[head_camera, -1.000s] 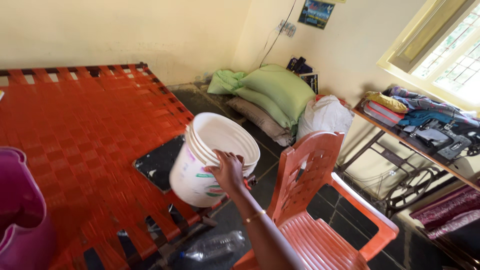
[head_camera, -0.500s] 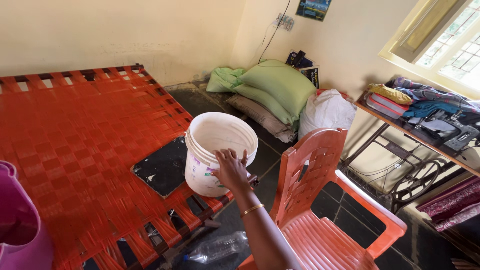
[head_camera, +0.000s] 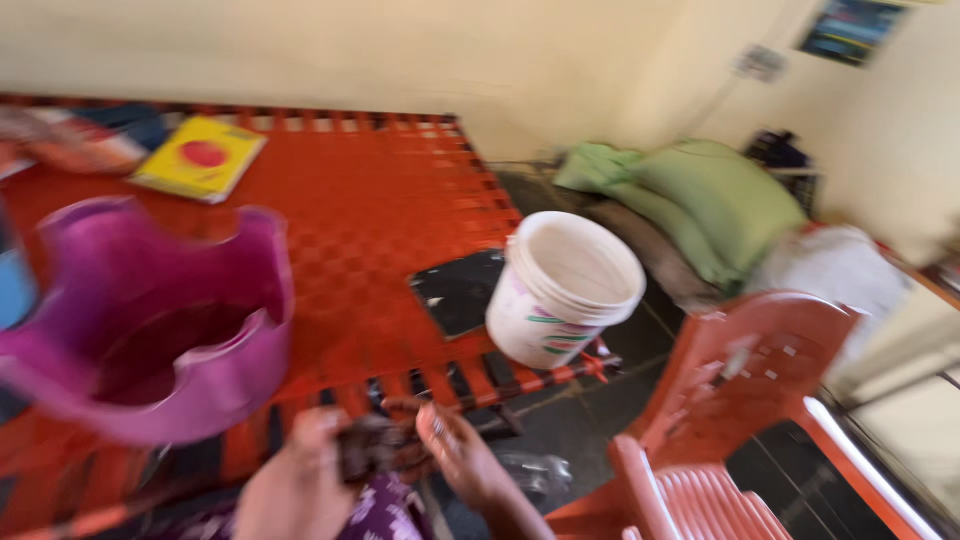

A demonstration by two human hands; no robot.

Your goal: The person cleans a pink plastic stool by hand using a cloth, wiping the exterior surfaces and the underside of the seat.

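The view is blurred by motion. My left hand and my right hand are low in the view, close together over the near edge of the orange woven cot. Between them is a small dark object, and both hands appear to grip it; what it is cannot be made out. The white plastic bucket stands upright on the cot's near right corner, apart from both hands. A black board lies beside it.
A purple tub sits on the cot at the left. A yellow book lies at the far end. An orange plastic chair stands at the right. Green sacks and a white sack lie against the wall. A plastic bottle is on the dark floor.
My right hand let go of the white bucket, which now stands on the cot. The view swung left and down. Both hands have come together on a dark object.
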